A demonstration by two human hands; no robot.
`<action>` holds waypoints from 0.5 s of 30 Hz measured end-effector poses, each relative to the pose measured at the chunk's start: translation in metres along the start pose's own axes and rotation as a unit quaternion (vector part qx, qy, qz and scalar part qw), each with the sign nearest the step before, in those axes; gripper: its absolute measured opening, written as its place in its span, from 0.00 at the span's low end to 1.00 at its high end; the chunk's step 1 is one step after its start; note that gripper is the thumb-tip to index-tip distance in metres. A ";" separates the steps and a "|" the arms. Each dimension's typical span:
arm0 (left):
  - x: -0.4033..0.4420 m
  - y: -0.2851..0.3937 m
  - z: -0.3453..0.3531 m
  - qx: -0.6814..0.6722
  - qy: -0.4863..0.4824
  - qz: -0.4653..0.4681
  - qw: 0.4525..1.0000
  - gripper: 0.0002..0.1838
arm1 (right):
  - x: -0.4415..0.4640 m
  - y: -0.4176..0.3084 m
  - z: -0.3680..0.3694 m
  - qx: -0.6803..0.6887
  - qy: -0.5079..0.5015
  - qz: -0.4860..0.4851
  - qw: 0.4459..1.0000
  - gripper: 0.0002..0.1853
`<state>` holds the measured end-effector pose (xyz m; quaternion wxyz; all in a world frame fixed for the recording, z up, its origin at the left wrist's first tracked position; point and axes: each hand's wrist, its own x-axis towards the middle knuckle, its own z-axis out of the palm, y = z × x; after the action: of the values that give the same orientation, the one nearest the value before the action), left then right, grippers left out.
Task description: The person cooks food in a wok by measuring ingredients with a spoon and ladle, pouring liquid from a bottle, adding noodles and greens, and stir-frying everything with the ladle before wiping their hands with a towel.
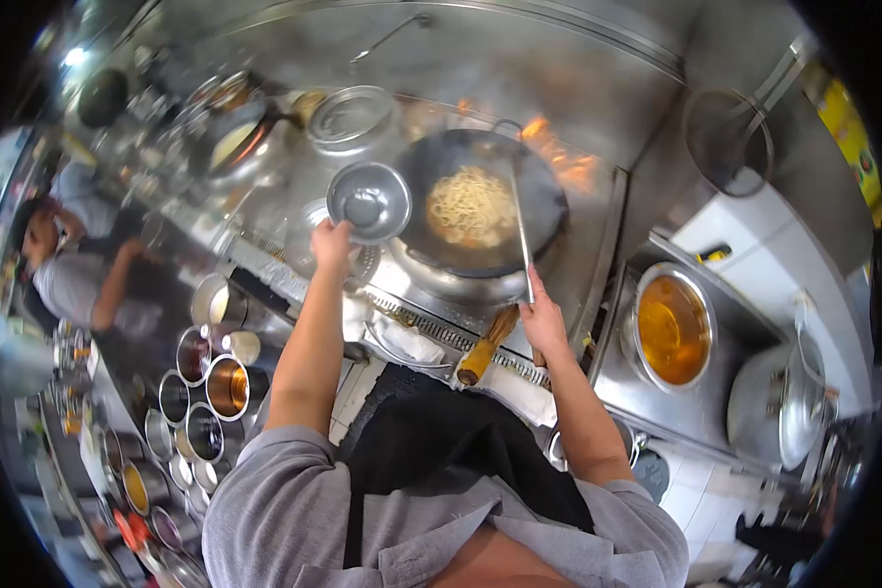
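Note:
My left hand (331,243) is closed on the rim of a metal bowl (365,199), held beside the left edge of a dark wok (424,162). The bowl's inside is shiny and shows no food I can make out. Pale noodles (472,198) lie in the wok, with steam above them. My right hand (542,316) grips a long metal-handled wok tool (520,218) that reaches over the wok's right side; its working end is too blurred to name. Flames (559,157) rise behind the wok. A bamboo wok brush (478,358) lies in front of the stove.
A pot of amber liquid (672,326) sits to the right, near a large lidded pot (769,402). Several sauce containers (227,387) line the left. A strainer (727,142) hangs at the upper right. Another person (88,284) stands at the far left.

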<state>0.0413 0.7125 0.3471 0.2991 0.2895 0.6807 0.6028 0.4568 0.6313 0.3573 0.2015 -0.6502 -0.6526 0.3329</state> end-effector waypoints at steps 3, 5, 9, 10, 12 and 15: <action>-0.062 0.021 -0.071 -0.079 -0.012 -0.034 0.996 0.12 | 0.023 -0.018 0.006 -0.003 -0.019 0.013 1.000 0.41; -0.083 0.001 -0.129 -0.156 0.014 -0.074 0.985 0.12 | 0.035 -0.037 0.009 -0.014 -0.014 0.011 1.000 0.43; -0.170 0.020 -0.217 -0.043 0.154 -0.079 0.984 0.10 | 0.063 -0.038 0.031 -0.064 -0.024 -0.061 0.996 0.44; -0.184 0.002 -0.248 -0.044 0.168 -0.077 0.982 0.10 | 0.067 -0.025 0.041 -0.077 -0.007 -0.124 0.989 0.44; -0.226 -0.008 -0.301 -0.063 0.219 -0.079 0.970 0.09 | 0.060 -0.024 0.045 -0.122 -0.029 -0.151 0.981 0.44; -0.295 -0.025 -0.385 -0.085 0.275 -0.053 0.956 0.06 | 0.018 -0.040 0.036 -0.197 -0.081 -0.122 0.969 0.45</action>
<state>-0.0579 0.2376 0.3758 0.1548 0.0496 0.6975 0.6979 0.4021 0.6458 0.3569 0.0547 -0.5631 -0.7941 0.2220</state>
